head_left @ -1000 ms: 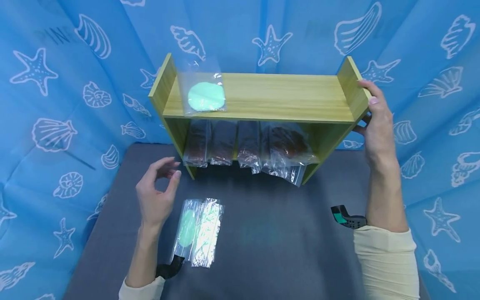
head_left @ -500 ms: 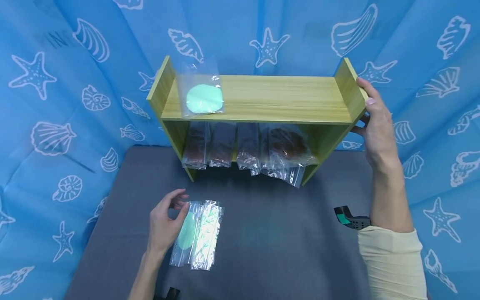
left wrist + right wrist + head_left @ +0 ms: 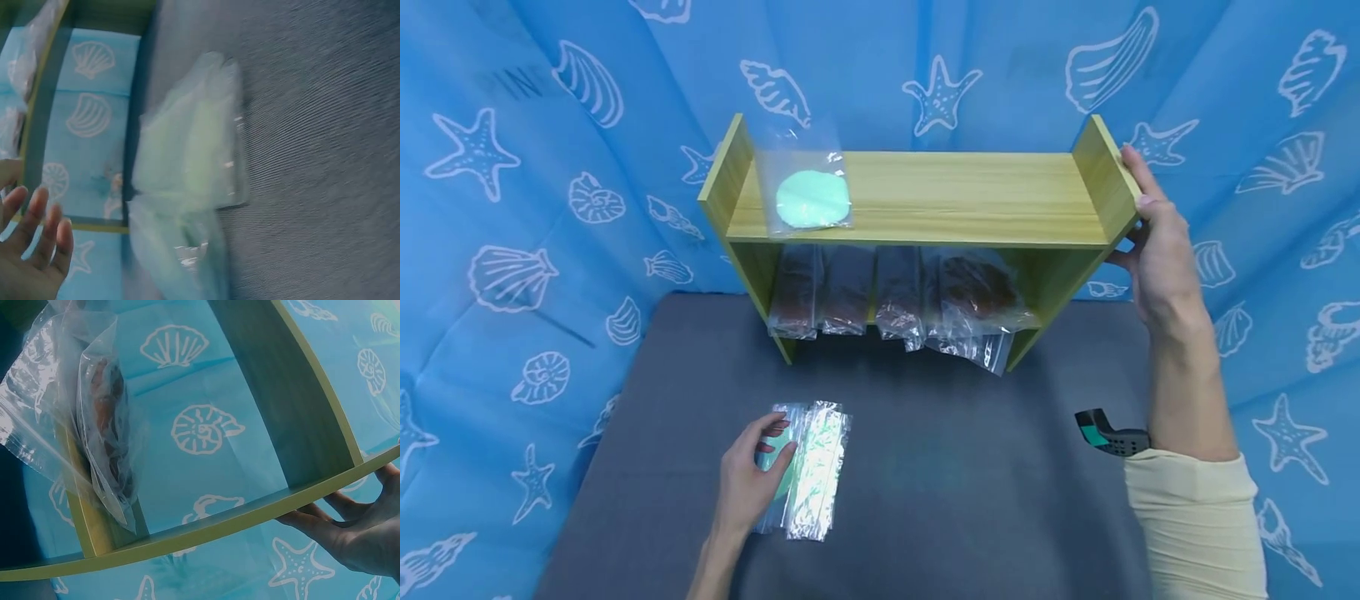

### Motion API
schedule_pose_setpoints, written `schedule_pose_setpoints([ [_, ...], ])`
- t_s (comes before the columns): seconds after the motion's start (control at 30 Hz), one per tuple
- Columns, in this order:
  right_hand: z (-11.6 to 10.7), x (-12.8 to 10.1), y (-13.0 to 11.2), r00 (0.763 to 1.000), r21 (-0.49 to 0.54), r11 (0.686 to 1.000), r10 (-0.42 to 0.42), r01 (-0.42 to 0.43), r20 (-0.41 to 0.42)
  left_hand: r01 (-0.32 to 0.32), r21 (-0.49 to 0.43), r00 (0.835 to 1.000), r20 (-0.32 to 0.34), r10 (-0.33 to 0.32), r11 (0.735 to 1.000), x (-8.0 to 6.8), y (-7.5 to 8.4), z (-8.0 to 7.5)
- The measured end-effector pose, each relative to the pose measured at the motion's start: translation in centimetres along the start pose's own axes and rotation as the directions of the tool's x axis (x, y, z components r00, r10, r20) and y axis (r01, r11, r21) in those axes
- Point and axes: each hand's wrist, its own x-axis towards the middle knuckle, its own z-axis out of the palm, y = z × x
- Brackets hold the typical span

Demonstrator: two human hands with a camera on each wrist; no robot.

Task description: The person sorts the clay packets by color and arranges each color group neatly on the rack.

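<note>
My left hand (image 3: 755,479) hovers over a clear zip bag (image 3: 788,479) with a pale green round in it, partly hidden by the fingers. The fingers are loosely bent, thumb apart. In the left wrist view the left hand (image 3: 31,247) shows spread fingers and nothing held. A stack of shiny clear bags (image 3: 817,471) lies right beside it. My right hand (image 3: 1165,250) rests against the right side of a wooden shelf (image 3: 962,196). In the right wrist view the fingers (image 3: 312,526) touch the outside of its panel.
A clear bag with a pale green round (image 3: 812,198) stands on the upper shelf at the left. Several clear bags with brown contents (image 3: 898,287) sit on the lower shelf, some overhanging its front. A grey cloth (image 3: 962,467) covers the table; a blue shell-print curtain (image 3: 880,75) hangs behind.
My left hand has moved down and right, from beside the shelf to over the green-round bag. The right hand stays at the shelf's side, its fingers shifting slightly.
</note>
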Motion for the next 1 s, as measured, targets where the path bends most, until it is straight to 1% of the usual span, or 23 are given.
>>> schedule_pose_setpoints([
  [0.1,0.0,0.0,-0.1,1.0,-0.011,1.0,0.001,-0.001,-0.012,0.025,0.025,1.0,0.012,-0.025,0.999,-0.6,-0.4,0.6],
  [0.27,0.1,0.3,0.0,1.0,-0.019,1.0,-0.025,0.025,-0.004,0.107,0.071,0.993,0.042,-0.11,0.992,-1.4,-0.4,1.2],
  [0.37,0.1,0.4,0.1,0.999,-0.016,0.999,-0.039,0.039,-0.001,0.15,0.088,0.986,0.059,-0.156,0.985,-1.7,-0.4,1.5],
  [0.47,0.0,0.5,0.1,0.999,-0.014,0.999,-0.034,0.034,-0.011,0.186,0.093,0.977,0.085,-0.194,0.978,-2.0,-0.5,1.7],
  [0.63,0.0,0.6,0.0,0.999,0.005,1.0,-0.024,0.024,-0.024,0.226,0.122,0.961,0.136,-0.242,0.966,-2.8,-0.8,2.1],
  [0.73,0.0,0.6,0.0,0.999,0.008,1.0,-0.024,0.024,-0.026,0.251,0.153,0.95,0.151,-0.274,0.956,-3.2,-1.0,2.3],
  [0.8,0.0,0.6,0.0,0.999,0.008,1.0,-0.021,0.021,-0.026,0.267,0.169,0.945,0.149,-0.292,0.949,-3.3,-1.2,2.4],
  [0.87,0.0,0.6,0.1,0.999,0.005,1.0,-0.019,0.019,-0.027,0.273,0.18,0.944,0.138,-0.299,0.945,-3.5,-1.2,2.5],
  [0.93,0.0,0.6,0.2,0.999,-0.007,1.0,-0.024,0.024,-0.029,0.274,0.181,0.947,0.122,-0.298,0.944,-3.6,-1.2,2.5],
  [1.0,0.1,0.6,0.4,0.999,-0.033,0.999,-0.036,0.035,-0.03,0.27,0.177,0.952,0.096,-0.29,0.946,-3.8,-1.2,2.6],
])
